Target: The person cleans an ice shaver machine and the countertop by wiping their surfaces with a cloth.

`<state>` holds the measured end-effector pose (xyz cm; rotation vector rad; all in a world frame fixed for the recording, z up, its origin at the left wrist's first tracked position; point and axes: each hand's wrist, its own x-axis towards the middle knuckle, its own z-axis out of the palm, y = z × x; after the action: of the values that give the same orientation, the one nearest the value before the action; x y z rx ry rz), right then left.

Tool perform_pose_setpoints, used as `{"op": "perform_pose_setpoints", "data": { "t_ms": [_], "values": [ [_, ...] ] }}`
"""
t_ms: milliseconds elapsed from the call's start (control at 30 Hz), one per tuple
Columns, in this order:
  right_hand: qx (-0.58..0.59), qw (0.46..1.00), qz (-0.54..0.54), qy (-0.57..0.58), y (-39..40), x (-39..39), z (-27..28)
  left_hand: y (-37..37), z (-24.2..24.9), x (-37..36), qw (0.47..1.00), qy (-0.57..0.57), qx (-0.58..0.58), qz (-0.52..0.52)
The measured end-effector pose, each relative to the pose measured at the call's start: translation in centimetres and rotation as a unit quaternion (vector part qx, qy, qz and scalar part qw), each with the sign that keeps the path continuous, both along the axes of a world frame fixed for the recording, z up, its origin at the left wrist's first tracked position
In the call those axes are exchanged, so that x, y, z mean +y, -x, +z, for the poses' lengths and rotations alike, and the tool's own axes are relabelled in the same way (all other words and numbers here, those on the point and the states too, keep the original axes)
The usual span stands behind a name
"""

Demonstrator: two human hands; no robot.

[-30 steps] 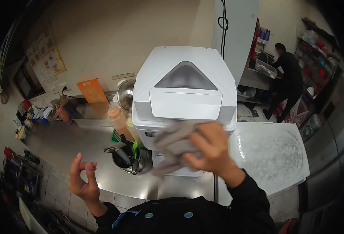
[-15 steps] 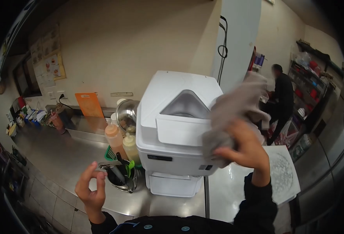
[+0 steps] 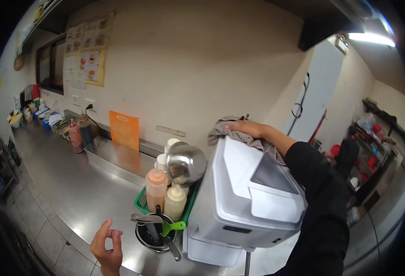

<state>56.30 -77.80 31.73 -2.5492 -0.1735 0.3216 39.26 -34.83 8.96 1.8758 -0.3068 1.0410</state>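
Right hand and grey cloth at the lidded countertop appliance; 12 o'clock is the top of the view. The right hand is closed over the bunched cloth, which lies on the far edge of the appliance's lid; its palm side is hidden. The cloth's long axis runs from 10 to 4 o'clock along that edge, and the appliance's body extends from the hand toward 6 o'clock. The left hand, between 7 and 8 o'clock from the right, is the farther from the cloth; it holds nothing, thumb and index finger apart.

Bounds: the wall rises behind the cloth toward 12 o'clock. A steel bowl stands close beside the appliance at 10 o'clock, a green basket with squeeze bottles at 9, and a utensil pot at 8. The right sleeve covers the 3 o'clock side. Bare steel counter extends toward 11 o'clock from the left hand.
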Motion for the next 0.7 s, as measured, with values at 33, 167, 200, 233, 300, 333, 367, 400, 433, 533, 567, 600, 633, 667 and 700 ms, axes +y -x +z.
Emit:
{"op": "perform_pose_setpoints", "data": {
  "t_ms": [33, 167, 200, 233, 300, 333, 367, 400, 433, 533, 567, 600, 633, 667, 700],
  "values": [
    [-0.029, 0.997, -0.019, 0.072, -1.7, -0.3, 0.3, 0.0, -0.7, 1.0, 1.000, -0.007, 0.017, 0.002],
    [-0.154, 0.950, -0.073, 0.261, -8.1, -3.5, -1.1, 1.2, -1.9, 3.5, 0.995, 0.017, 0.081, 0.046],
    [-0.222, 0.920, -0.081, 0.311, -8.5, -3.3, -1.5, 1.4, -2.0, 4.0, 0.995, 0.015, 0.088, 0.046],
    [-0.214, 0.923, -0.079, 0.310, -8.6, -3.4, -1.7, 1.7, -1.9, 4.4, 0.995, 0.011, 0.082, 0.063],
    [-0.211, 0.914, -0.058, 0.341, -7.0, -2.1, -0.9, 2.2, -1.8, 4.8, 0.993, 0.004, 0.081, 0.081],
    [-0.214, 0.912, -0.047, 0.348, -6.2, -1.4, -0.7, 2.2, -1.6, 4.8, 0.992, 0.022, 0.089, 0.082],
    [-0.212, 0.913, -0.045, 0.345, -5.3, -0.7, -0.5, 2.1, -1.4, 4.6, 0.991, 0.041, 0.097, 0.082],
    [-0.218, 0.925, -0.003, 0.313, -4.3, 0.0, -0.5, 1.9, -1.1, 4.2, 0.991, 0.037, 0.101, 0.083],
    [-0.223, 0.934, 0.039, 0.278, -3.0, 0.9, -0.7, 1.7, -0.8, 3.7, 0.994, 0.022, 0.079, 0.074],
    [-0.258, 0.920, 0.146, 0.256, 1.2, 4.6, -1.1, 1.3, 0.2, 1.8, 0.999, 0.002, 0.036, 0.035],
    [-0.231, 0.926, 0.152, 0.258, 3.5, 6.2, -0.8, 1.4, 0.7, 1.1, 1.000, 0.008, 0.015, 0.005],
    [-0.202, 0.930, 0.159, 0.261, 6.0, 7.8, -0.4, 1.5, 1.5, 0.3, 1.000, 0.003, 0.006, -0.010],
    [-0.195, 0.931, 0.192, 0.243, 8.0, 9.0, -0.4, 1.6, 1.9, -0.2, 1.000, -0.004, 0.010, -0.013],
    [-0.190, 0.929, 0.225, 0.224, 9.8, 10.0, -0.5, 1.5, 2.3, -0.7, 0.999, -0.028, -0.012, -0.040],
    [-0.191, 0.913, 0.262, 0.248, 11.6, 10.9, -0.4, 1.5, 2.8, -1.1, 0.996, -0.052, -0.035, -0.066]
  ]
}}
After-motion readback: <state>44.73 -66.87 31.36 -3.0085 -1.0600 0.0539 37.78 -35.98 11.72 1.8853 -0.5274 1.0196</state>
